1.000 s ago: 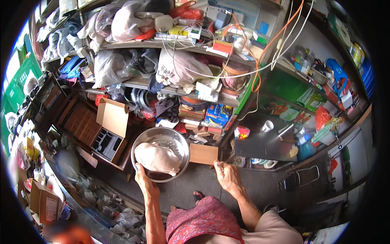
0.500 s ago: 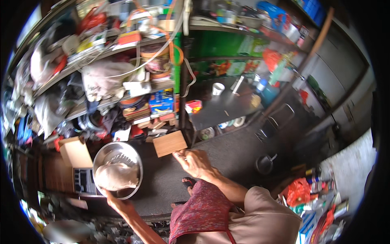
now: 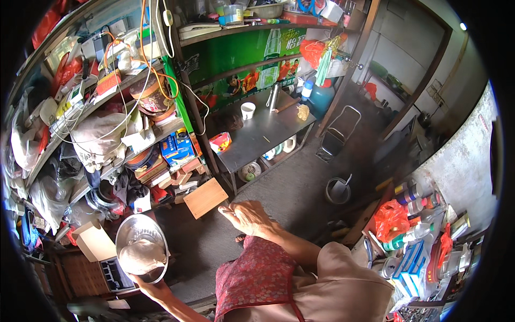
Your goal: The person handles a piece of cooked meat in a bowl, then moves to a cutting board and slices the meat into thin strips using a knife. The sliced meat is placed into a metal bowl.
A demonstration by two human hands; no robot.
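Note:
My left hand (image 3: 150, 287) grips the near rim of a round metal bowl (image 3: 160, 225). Inside the bowl rests a large pale, rounded lump (image 3: 142, 256), perhaps raw poultry or dough; its kind is unclear. My right hand (image 3: 248, 217) is closed in front of my body, fingers bent towards the left. Whatever it pinches, if anything, is too small or hidden to make out. Just beyond those fingertips is a rectangular light wooden board (image 3: 206, 198); whether they touch it cannot be told.
Crowded shelves (image 3: 104, 134) run along the left. A dark table (image 3: 257, 137) carries a white cup (image 3: 248, 110). On the floor stand a pot (image 3: 338, 191) and a folding chair (image 3: 333, 142). An opened cardboard box (image 3: 94, 240) lies beside the bowl. Bottles and bags (image 3: 397, 220) crowd the right.
The view has swung to the right and steadied. In the picture, the bowl and my left hand sit lower and slightly further left. My right hand stays closed near the board.

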